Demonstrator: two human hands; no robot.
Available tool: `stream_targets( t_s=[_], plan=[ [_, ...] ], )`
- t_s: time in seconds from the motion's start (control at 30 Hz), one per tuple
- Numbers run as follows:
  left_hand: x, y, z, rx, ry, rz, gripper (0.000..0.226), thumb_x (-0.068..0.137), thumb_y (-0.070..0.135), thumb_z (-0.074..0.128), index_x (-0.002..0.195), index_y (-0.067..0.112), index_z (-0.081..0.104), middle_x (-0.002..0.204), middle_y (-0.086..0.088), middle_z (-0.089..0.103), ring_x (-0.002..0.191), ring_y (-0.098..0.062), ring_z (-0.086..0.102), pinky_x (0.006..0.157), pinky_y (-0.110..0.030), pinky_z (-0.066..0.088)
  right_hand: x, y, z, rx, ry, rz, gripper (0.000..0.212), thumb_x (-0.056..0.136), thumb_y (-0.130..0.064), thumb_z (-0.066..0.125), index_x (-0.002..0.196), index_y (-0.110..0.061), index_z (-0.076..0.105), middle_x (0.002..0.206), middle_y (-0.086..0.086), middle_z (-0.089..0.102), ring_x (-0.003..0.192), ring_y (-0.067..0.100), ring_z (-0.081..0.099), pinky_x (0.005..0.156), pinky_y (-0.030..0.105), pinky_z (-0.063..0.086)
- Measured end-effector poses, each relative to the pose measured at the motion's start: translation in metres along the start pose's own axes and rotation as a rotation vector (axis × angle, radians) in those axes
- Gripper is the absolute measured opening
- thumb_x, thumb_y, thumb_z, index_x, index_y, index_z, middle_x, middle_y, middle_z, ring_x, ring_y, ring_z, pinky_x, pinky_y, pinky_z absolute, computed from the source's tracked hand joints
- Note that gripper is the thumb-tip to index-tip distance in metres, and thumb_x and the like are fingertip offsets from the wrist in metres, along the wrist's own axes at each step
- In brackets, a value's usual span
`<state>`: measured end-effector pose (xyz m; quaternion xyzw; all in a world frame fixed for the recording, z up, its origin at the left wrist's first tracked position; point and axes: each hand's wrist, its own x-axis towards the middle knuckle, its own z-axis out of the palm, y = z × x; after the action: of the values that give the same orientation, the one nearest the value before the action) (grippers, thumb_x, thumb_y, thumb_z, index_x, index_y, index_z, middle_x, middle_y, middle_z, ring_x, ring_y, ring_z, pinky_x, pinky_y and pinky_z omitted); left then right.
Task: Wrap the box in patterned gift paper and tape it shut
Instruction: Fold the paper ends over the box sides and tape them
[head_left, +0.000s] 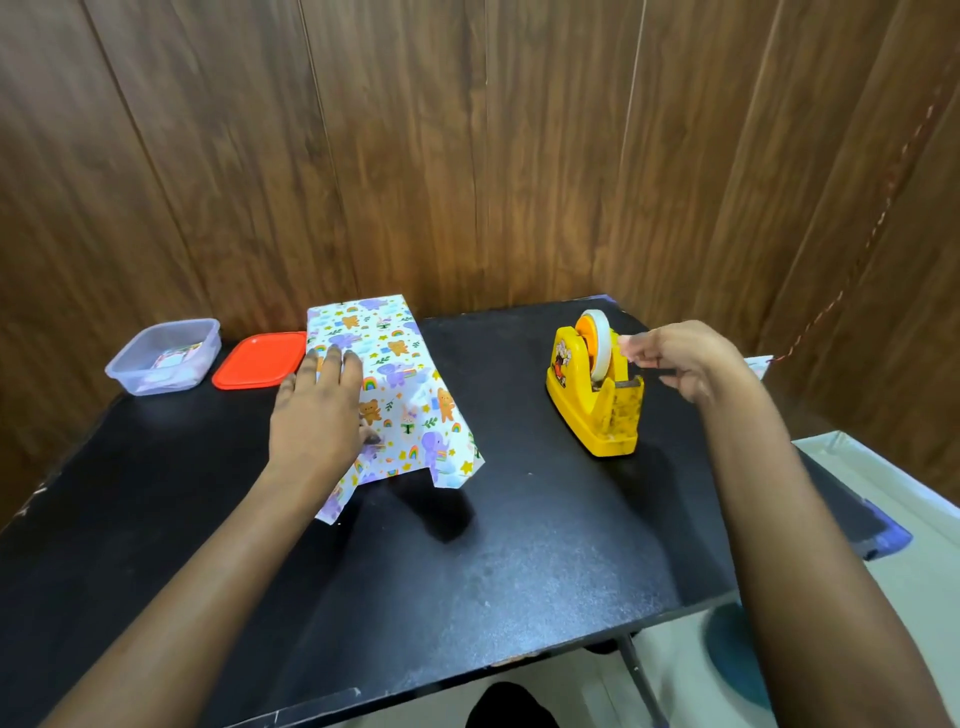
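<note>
Head view, looking down on a black matte tabletop (493, 571) against a dark wood-panelled wall (467, 156).

Left of centre on it: a box draped in white gift paper printed with bears, elephants and rainbows (400, 374). Long axis running away from the body; the near end not folded, with loose paper flaps hanging down to the table.

Flat on the left part of the box top: the left hand (317, 410), fingers straight and spread a little, pressing the paper down, gripping nothing.

To the right of the box and well apart from it: a yellow plastic tape dispenser (595, 410) carrying a white roll of tape (598, 345), cutter end toward the right.

Just beside the roll: the right hand (680, 364), fingers (631, 345) curled, thumb and forefinger drawn together as if pinching a free end. Strip itself too thin and blurred to see, so cannot tell whether anything is held.

At the far left edge, beyond the box: a clear plastic tub (163, 356) and a red flat lid (260, 361).

Judging from this: tape lies rightward of the box, nearest the right hand. Next move likely needs a pull off the cutter, then a carry leftward across the bare table to the paper under the left hand.
</note>
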<state>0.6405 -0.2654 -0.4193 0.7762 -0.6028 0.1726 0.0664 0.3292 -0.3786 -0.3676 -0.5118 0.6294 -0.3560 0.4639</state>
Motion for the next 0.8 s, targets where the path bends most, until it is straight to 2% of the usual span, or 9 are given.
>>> stream_targets(
  t_s=[0.07, 0.13, 0.2, 0.3, 0.4, 0.5, 0.8],
  plan=[
    [0.001, 0.0, 0.0, -0.008, -0.001, -0.004, 0.095, 0.072, 0.042, 0.076, 0.144, 0.006, 0.025, 0.152, -0.012, 0.025, 0.141, -0.032, 0.02, 0.111, -0.044, 0.025, -0.006, 0.007, -0.003, 0.053, 0.001, -0.017, 0.014, 0.087, -0.01, 0.063, 0.073, -0.01, 0.062, 0.082, 0.004, 0.06, 0.085, 0.017, 0.054, 0.095, 0.032, 0.038],
    [0.001, -0.001, 0.0, -0.004, -0.006, -0.004, 0.094, 0.073, 0.042, 0.075, 0.144, 0.006, 0.025, 0.153, -0.012, 0.024, 0.142, -0.031, 0.019, 0.111, -0.044, 0.025, -0.01, 0.022, 0.002, 0.076, -0.007, 0.014, 0.012, 0.088, -0.01, 0.062, 0.076, -0.009, 0.063, 0.078, 0.006, 0.057, 0.068, 0.014, 0.051, 0.068, 0.022, 0.04],
    [0.002, -0.001, 0.001, -0.015, -0.002, -0.004, 0.095, 0.072, 0.042, 0.076, 0.144, 0.006, 0.025, 0.153, -0.012, 0.024, 0.142, -0.031, 0.019, 0.112, -0.044, 0.025, -0.01, 0.038, 0.009, 0.108, -0.001, 0.048, 0.016, 0.089, -0.015, 0.063, 0.075, -0.008, 0.061, 0.076, 0.006, 0.056, 0.062, 0.011, 0.05, 0.053, 0.021, 0.032],
    [0.001, -0.001, 0.001, -0.012, -0.01, -0.007, 0.097, 0.072, 0.043, 0.076, 0.145, 0.007, 0.024, 0.153, -0.012, 0.023, 0.142, -0.031, 0.019, 0.112, -0.044, 0.025, -0.009, 0.057, 0.016, 0.205, 0.041, 0.034, 0.025, 0.089, -0.02, 0.063, 0.068, -0.01, 0.055, 0.071, 0.004, 0.056, 0.061, 0.011, 0.05, 0.051, 0.02, 0.032],
    [0.001, -0.001, 0.001, 0.003, -0.007, -0.003, 0.096, 0.072, 0.045, 0.075, 0.144, 0.007, 0.024, 0.153, -0.011, 0.024, 0.142, -0.03, 0.02, 0.111, -0.043, 0.026, -0.01, 0.067, 0.024, 0.312, 0.075, -0.014, 0.027, 0.09, -0.022, 0.061, 0.066, -0.012, 0.054, 0.068, 0.003, 0.059, 0.061, 0.011, 0.052, 0.051, 0.019, 0.037],
    [0.002, -0.001, 0.001, -0.003, 0.001, 0.0, 0.097, 0.071, 0.045, 0.075, 0.144, 0.007, 0.025, 0.152, -0.011, 0.025, 0.141, -0.03, 0.021, 0.111, -0.043, 0.026, -0.011, 0.074, 0.03, 0.425, 0.106, -0.044, 0.026, 0.09, -0.021, 0.061, 0.066, -0.012, 0.055, 0.067, 0.004, 0.061, 0.061, 0.012, 0.055, 0.058, 0.024, 0.039],
    [0.003, -0.001, 0.001, -0.01, 0.002, -0.004, 0.095, 0.072, 0.044, 0.075, 0.145, 0.007, 0.024, 0.153, -0.01, 0.024, 0.141, -0.029, 0.021, 0.111, -0.041, 0.026, -0.011, 0.083, 0.044, 0.698, 0.161, -0.064, 0.019, 0.089, -0.016, 0.062, 0.072, -0.008, 0.059, 0.055, 0.0, 0.065, 0.058, 0.012, 0.063, 0.05, 0.019, 0.052]
  ],
)
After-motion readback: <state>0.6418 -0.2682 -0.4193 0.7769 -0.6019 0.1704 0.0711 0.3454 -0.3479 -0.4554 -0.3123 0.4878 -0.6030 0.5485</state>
